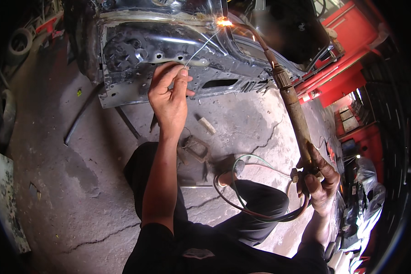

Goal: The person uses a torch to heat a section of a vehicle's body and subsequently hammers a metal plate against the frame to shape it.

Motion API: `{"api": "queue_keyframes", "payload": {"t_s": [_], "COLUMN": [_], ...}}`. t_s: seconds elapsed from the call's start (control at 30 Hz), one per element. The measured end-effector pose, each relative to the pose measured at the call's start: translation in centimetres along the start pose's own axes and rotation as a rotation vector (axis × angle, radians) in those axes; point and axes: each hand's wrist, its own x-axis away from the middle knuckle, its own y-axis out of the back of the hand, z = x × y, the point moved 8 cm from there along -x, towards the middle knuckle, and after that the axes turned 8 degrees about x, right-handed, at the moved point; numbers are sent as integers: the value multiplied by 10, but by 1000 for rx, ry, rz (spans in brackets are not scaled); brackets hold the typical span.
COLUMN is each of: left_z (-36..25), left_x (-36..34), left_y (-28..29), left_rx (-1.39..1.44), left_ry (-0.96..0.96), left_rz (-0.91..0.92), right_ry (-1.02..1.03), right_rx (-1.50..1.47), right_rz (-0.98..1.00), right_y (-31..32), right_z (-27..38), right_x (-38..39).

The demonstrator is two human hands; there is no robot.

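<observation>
Left hand (169,98) fingers pinched on thin filler rod (201,48), tip at flame (223,21) on car body panel (169,50). Right hand (319,182) fingers wrapped round gas torch (292,100) handle, nozzle at same seam. Hoses (255,212) loop over knee; concrete floor (77,182) below.

Car body panel (169,59) is bare steel, scorched dark with glossy patches. Filler rod (203,45) is thin shiny wire. Torch (294,109) looks like dull, grimy brass, hoses (242,208) smooth rubber. Floor (77,182) is rough cracked concrete.
</observation>
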Motion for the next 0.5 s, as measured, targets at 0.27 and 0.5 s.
{"api": "queue_keyframes", "payload": {"t_s": [0.27,0.5], "left_z": [-1,1], "left_x": [0,1], "left_y": [0,0], "left_rx": [-6,-1], "left_ry": [-13,-5], "left_rz": [4,2], "right_ry": [-20,-26], "right_rx": [16,9], "right_rz": [-7,4], "right_y": [2,0], "right_z": [-1,0], "right_x": [2,0]}}
